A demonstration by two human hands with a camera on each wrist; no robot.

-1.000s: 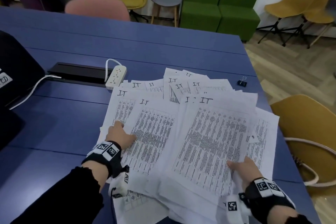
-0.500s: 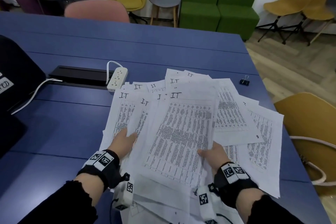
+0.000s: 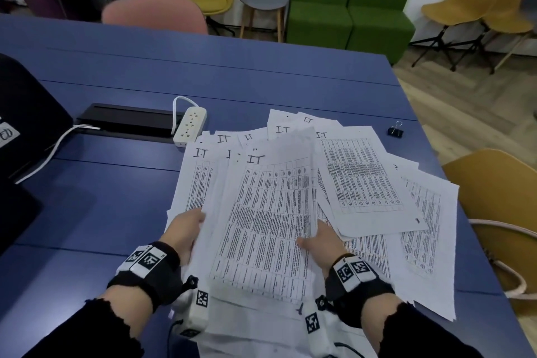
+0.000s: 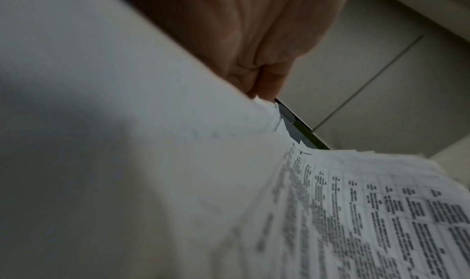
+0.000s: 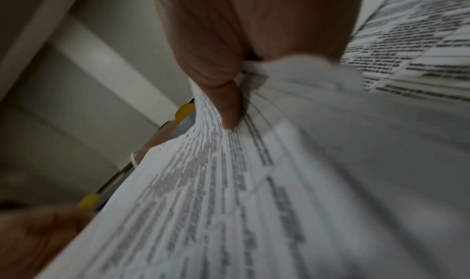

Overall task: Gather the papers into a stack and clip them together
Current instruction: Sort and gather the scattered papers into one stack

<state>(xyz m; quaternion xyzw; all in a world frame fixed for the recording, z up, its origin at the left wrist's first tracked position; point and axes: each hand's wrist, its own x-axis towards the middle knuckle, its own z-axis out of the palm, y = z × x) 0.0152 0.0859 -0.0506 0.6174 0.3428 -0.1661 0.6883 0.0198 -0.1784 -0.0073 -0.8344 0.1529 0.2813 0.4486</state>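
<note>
Many printed white sheets marked "IT" lie fanned over the blue table [image 3: 261,73]. A thick bundle of papers [image 3: 267,212] sits squeezed between my two hands. My left hand [image 3: 186,229] grips its left edge, thumb on top and fingers hidden beneath; the left wrist view shows the palm [image 4: 244,42] against the sheets [image 4: 356,213]. My right hand [image 3: 319,241] holds the right edge, its thumb [image 5: 223,94] pinching several sheets [image 5: 229,183]. Loose sheets [image 3: 366,180] still spread to the right. A small black binder clip [image 3: 395,131] lies beyond them near the table's right edge.
A white power strip [image 3: 190,125] and a black cable tray [image 3: 128,122] lie just past the papers on the left. A black object [image 3: 26,113] stands at the far left. A yellow chair [image 3: 494,197] stands close to the table's right edge.
My right hand has swept left, dragging sheets onto the middle pile. The left hand has edged right, so the bundle between them is narrower and tidier.
</note>
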